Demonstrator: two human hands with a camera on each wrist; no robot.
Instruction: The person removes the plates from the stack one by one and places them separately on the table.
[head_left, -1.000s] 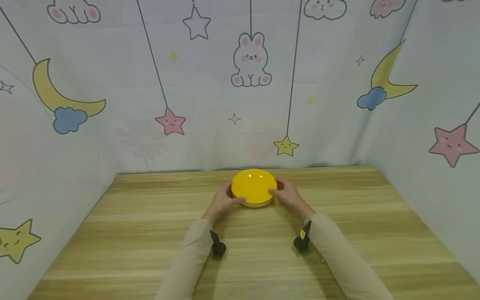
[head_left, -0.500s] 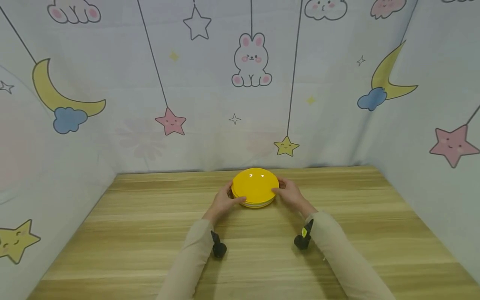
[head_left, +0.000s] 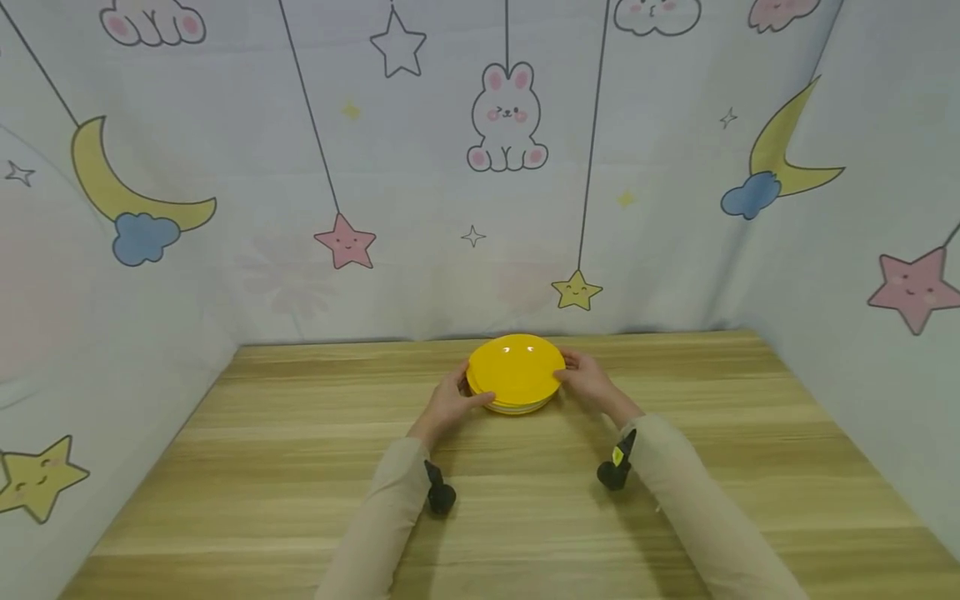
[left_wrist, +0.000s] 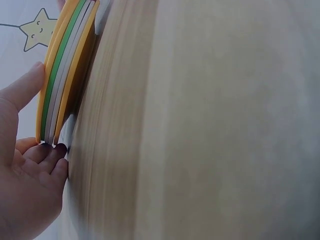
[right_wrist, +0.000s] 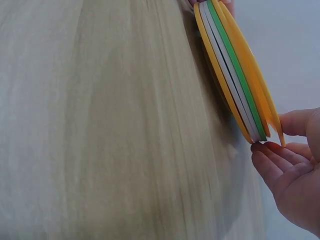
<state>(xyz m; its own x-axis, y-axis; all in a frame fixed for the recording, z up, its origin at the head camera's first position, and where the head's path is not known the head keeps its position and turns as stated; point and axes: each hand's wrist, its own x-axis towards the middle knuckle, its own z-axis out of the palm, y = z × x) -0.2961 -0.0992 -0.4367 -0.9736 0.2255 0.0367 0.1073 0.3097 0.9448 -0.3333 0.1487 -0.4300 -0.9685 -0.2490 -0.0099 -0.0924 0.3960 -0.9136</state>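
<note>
A stack of several plates stands near the table's back edge, topped by a yellow plate (head_left: 516, 367); green, white and orange rims show below it in both wrist views. My left hand (head_left: 447, 406) grips the stack's left side, thumb (left_wrist: 31, 84) against the top plate and fingertips at the lower rims. On the right, my right hand (head_left: 596, 385) pinches the top plate's rim between thumb and fingers. A narrow gap parts the top plate (right_wrist: 260, 75) from the one below at that end. Some of my right fingertips touch the lower rims.
A wood-grain table (head_left: 517, 517) extends around the stack. Behind it hangs a pale cloth (head_left: 420, 283) printed with stars, moons and a rabbit, which also runs along both sides. Small black devices are on both wrists.
The top plate has shifted slightly to the right and its right side has come up a little with my right hand. My left hand has kept its grip on the stack's left side.
</note>
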